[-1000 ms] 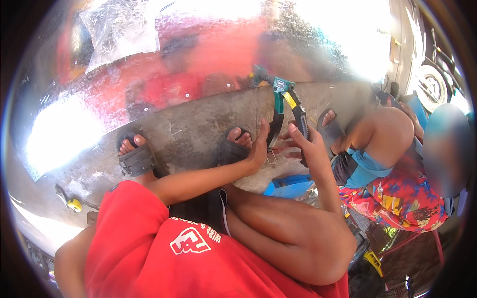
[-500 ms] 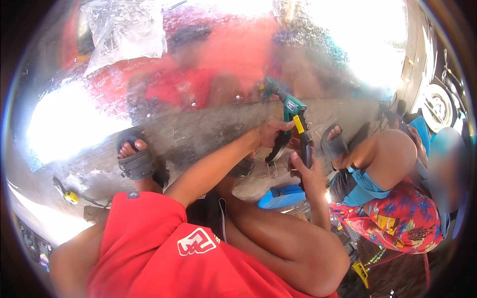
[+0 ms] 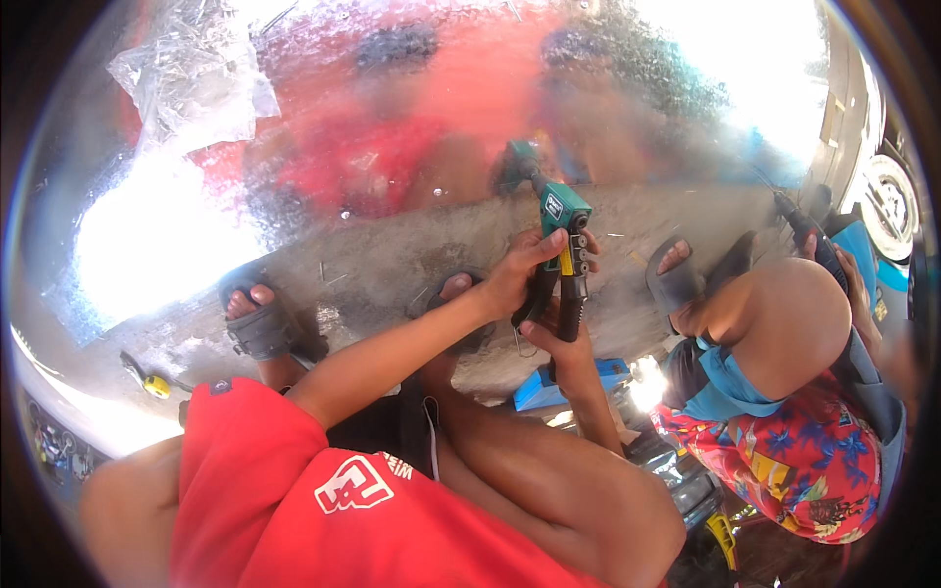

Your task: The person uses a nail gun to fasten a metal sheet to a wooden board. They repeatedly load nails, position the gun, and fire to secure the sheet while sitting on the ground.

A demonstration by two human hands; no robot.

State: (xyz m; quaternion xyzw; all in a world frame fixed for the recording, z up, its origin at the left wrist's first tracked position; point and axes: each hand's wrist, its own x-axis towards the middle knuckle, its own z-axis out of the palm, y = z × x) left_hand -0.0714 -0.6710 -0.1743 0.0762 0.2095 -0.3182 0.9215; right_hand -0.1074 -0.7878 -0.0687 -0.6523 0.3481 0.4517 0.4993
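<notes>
A green-and-black hand riveter [image 3: 564, 208] is in front of me, its nose pointing toward the shiny metal sheet [image 3: 431, 157], which mirrors it. Its handles hang down toward me. My left hand [image 3: 520, 274] is wrapped round the tool just below the green head, with the thumb laid across it. Lower down, my right hand [image 3: 567, 338] grips the black handle. Some of its fingers are hidden behind the tool. Several small rivet heads, such as this rivet [image 3: 345, 215], dot the sheet near its edge.
A clear plastic bag [image 3: 196, 88] lies on the sheet. A blue box [image 3: 549, 385] sits below my hands. At the right, a seated co-worker [image 3: 774, 323] holds a black tool [image 3: 799, 220]. A yellow tape measure [image 3: 155, 385] lies at the left; a white wheel [image 3: 887, 206] is far right.
Both hands have shifted left with the riveter, and its handles are closer together. The view has moved slightly. The co-worker's black tool is now raised more into sight.
</notes>
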